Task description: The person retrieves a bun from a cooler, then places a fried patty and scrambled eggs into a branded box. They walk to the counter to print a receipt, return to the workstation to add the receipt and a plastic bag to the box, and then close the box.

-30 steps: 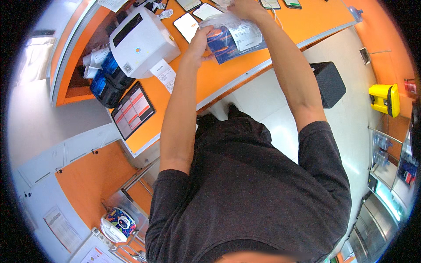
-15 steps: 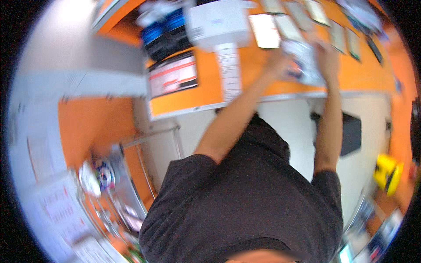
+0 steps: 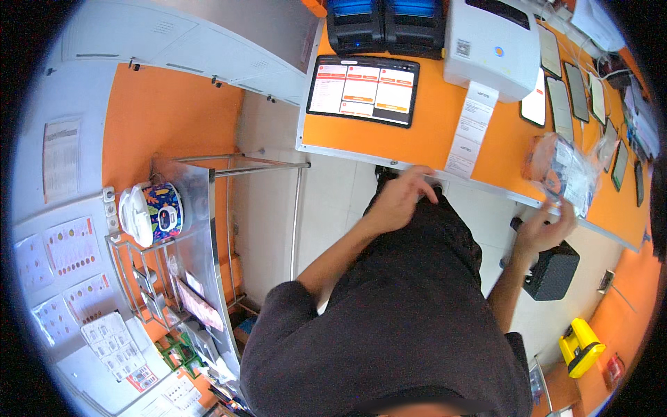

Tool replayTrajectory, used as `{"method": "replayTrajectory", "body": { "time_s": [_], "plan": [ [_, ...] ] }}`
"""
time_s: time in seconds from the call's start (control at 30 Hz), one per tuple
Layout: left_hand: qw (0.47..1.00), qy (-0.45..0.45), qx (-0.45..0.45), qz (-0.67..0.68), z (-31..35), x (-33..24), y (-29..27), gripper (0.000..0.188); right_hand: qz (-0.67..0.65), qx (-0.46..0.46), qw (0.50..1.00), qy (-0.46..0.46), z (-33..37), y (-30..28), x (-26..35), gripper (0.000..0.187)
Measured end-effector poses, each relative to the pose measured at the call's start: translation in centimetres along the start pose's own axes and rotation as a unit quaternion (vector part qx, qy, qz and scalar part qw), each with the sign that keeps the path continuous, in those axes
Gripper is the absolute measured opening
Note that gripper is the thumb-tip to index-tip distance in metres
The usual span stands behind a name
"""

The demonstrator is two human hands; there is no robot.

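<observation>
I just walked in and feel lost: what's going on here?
A person in a dark top stands at an orange counter. Their right hand is at the near edge of a plastic-wrapped package; contact is unclear. The left hand looks empty, by the counter's edge. A paper strip runs from the white printer across the counter.

The shirt (image 3: 385, 340) is a plain, very dark garment, near black with a faint purplish cast, filling the lower centre of the frame. The left sleeve (image 3: 281, 313), left of it, is short, loose and softly creased. The right sleeve (image 3: 516, 353), toward the lower right, matches in colour. The trousers (image 3: 434, 240), mid-frame, are black and wrinkled. The left hand (image 3: 397, 200) and right hand (image 3: 545, 228) are bare.
</observation>
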State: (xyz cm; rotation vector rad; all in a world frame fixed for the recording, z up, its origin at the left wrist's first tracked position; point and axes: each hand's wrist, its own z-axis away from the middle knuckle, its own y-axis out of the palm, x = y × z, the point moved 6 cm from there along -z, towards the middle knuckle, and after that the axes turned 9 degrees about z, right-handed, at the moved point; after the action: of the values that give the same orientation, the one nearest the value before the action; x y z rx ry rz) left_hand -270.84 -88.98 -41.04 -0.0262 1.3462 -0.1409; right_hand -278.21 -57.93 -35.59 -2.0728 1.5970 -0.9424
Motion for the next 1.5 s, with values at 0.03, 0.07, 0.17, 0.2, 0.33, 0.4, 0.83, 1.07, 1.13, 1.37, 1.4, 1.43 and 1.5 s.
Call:
{"method": "replayTrajectory", "body": {
  "time_s": [0.03,0.07,0.17,0.2,0.33,0.4,0.83,1.07,1.13,1.37,1.4,1.43,1.5],
  "plan": [
    [0.997,0.047,-0.038,0.039,1.5,-1.7,-2.9,0.036,-0.014,0.017,1.0,0.0,1.5,0.4,2.9,0.026],
    [0.992,0.063,-0.066,0.089,2.8,-3.4,-5.5,0.046,-0.014,0.055,0.998,0.019,3.0,0.8,5.5,0.025],
    [0.964,0.204,-0.087,0.146,7.1,-11.0,-12.1,0.07,-0.207,0.167,0.964,0.004,5.1,3.3,13.7,0.026],
    [0.932,0.278,-0.097,0.21,8.7,-13.7,-13.4,0.068,-0.237,0.21,0.948,-0.035,5.2,4.1,16.1,0.026],
    [0.839,0.456,-0.042,0.293,13.6,-21.3,-16.5,0.057,-0.249,0.251,0.931,-0.088,4.7,6.2,21.8,0.024],
    [0.806,0.5,0.025,0.317,14.4,-23.0,-18.2,0.058,-0.227,0.25,0.937,-0.089,4.5,7.2,23.2,0.022],
    [0.901,0.174,-0.317,0.239,6.2,-2.8,-30.7,0.054,-0.205,0.31,0.928,-0.006,6.0,10.8,26.0,0.02],
    [0.933,-0.034,-0.357,-0.01,1.6,10.4,-27.0,0.056,-0.07,0.356,0.917,-0.166,6.2,15.1,27.6,0.046],
    [0.94,-0.026,-0.34,-0.03,0.6,10.7,-25.9,0.062,-0.07,0.364,0.914,-0.164,6.4,15.7,27.6,0.046],
    [0.905,0.037,-0.312,-0.286,-1.3,8.7,-24.6,0.093,-0.067,0.36,0.908,-0.204,6.0,17.2,27.9,0.043],
    [0.905,0.039,-0.314,-0.285,-1.3,8.6,-24.6,0.095,-0.057,0.36,0.904,-0.224,5.9,17.5,28.1,0.042],
    [0.905,0.041,-0.315,-0.282,-1.3,8.6,-24.6,0.096,-0.046,0.361,0.899,-0.244,5.9,17.7,28.3,0.041],
    [0.898,0.043,-0.317,-0.302,-1.2,8.5,-24.4,0.093,-0.008,0.362,0.894,-0.262,5.7,18.6,28.5,0.039]
  ]
}}
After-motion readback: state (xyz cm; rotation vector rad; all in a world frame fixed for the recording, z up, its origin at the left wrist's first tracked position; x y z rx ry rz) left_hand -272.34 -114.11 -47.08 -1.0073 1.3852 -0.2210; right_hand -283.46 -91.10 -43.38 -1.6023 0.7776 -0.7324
